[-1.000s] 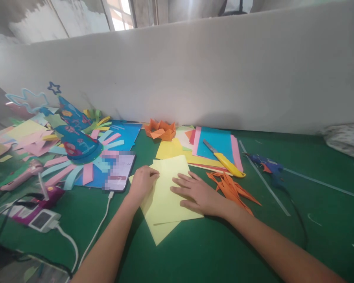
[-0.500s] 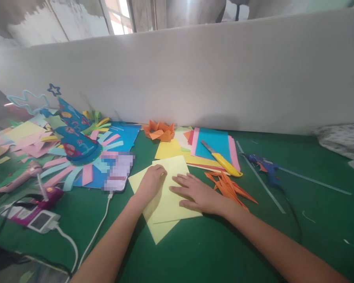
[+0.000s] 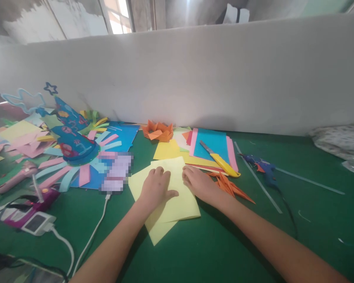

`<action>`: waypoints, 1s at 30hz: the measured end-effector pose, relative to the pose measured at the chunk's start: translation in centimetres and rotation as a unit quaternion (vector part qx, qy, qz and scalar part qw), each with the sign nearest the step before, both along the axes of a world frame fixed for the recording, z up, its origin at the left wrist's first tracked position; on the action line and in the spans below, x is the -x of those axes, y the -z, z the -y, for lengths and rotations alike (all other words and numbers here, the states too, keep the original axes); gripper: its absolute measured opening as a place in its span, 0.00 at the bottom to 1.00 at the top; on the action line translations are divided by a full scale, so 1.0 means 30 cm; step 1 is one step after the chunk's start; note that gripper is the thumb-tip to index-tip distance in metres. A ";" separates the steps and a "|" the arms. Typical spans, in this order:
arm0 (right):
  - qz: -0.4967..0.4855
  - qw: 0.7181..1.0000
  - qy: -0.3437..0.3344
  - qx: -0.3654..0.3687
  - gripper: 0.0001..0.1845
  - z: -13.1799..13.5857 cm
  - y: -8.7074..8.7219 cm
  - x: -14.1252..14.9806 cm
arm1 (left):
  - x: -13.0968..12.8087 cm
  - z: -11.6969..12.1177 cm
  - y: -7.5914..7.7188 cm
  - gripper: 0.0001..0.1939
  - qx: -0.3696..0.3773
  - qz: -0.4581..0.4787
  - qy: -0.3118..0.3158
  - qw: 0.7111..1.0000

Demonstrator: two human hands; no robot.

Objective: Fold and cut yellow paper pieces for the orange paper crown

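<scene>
A folded sheet of pale yellow paper (image 3: 177, 208) lies on the table, slightly askew over another pale yellow sheet (image 3: 138, 181) whose left and lower corners stick out. My left hand (image 3: 155, 188) rests on the folded sheet's left part, thumb stretched out to the right. At the sheet's upper right edge, my right hand (image 3: 200, 184) has its fingers curled in and pinched at the paper; the fingertips are partly hidden. Just right of that hand lies a spiky orange folded-paper piece (image 3: 228, 185), and a yellow utility knife (image 3: 221, 161) with its blade out rests on stacked coloured paper (image 3: 211, 143).
An orange paper ring (image 3: 158, 131) stands behind. Left are blue cone hats (image 3: 79, 143), a phone (image 3: 118, 173) on a white cable, a pink glue gun (image 3: 16, 179) and a magenta device (image 3: 32, 210). Right: a blue glue gun (image 3: 264, 167), glue sticks (image 3: 258, 177). A white panel (image 3: 194, 78) closes the back.
My right hand has gone from lying spread on the paper to curled fingers at its upper right edge. My left hand has shifted slightly and its thumb now sticks out.
</scene>
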State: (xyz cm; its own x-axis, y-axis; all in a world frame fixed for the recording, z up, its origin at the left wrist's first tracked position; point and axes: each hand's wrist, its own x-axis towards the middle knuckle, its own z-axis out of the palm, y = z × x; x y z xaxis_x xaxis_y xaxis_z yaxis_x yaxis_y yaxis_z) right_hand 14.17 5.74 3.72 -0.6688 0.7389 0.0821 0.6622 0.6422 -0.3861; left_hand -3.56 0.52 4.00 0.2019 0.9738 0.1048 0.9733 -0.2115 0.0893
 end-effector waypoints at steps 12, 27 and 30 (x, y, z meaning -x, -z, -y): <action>0.069 0.997 0.001 0.015 0.08 -0.036 -0.059 -0.001 | 0.004 -0.004 0.001 0.28 0.003 0.020 -0.003 1.000; 0.085 0.995 -0.029 0.034 0.20 -0.114 -0.057 -0.029 | 0.009 -0.004 0.011 0.27 -0.015 0.034 -0.001 0.999; 0.092 0.994 -0.035 0.036 0.20 -0.117 -0.065 -0.024 | 0.010 -0.004 0.009 0.27 -0.016 0.020 0.001 1.000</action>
